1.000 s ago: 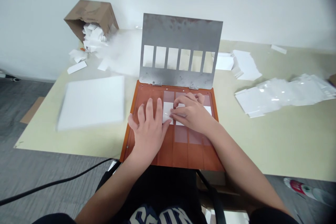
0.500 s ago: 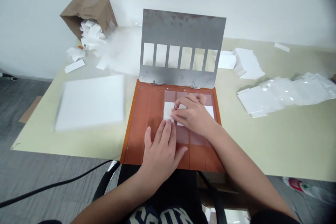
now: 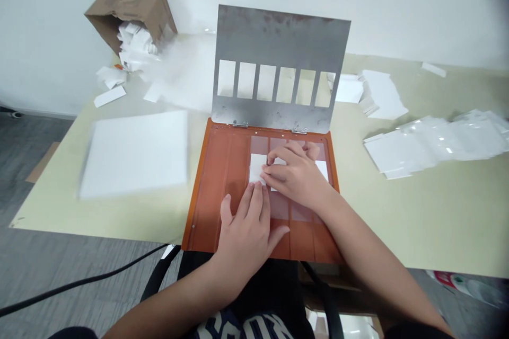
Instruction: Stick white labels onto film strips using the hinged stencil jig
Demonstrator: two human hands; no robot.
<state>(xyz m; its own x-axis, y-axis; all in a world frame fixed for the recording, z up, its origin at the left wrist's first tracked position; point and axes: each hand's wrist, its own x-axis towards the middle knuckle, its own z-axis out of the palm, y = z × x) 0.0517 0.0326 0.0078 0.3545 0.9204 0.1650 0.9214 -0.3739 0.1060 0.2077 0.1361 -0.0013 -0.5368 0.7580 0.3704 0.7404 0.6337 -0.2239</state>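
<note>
One small rectangular white card (image 3: 257,165) lies on a flat orange tray (image 3: 212,180). The left hand (image 3: 247,230), grip apart, meets the card's near edge; the right hand (image 3: 295,172) touches its right side, clamping unclear.

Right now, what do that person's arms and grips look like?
The left arm and right arm are bare up to dark sleeves at the bottom. Left grip and right grip are ungloved, with slim fingers; no rings, watches or markings show. The black top has pale letters.
</note>
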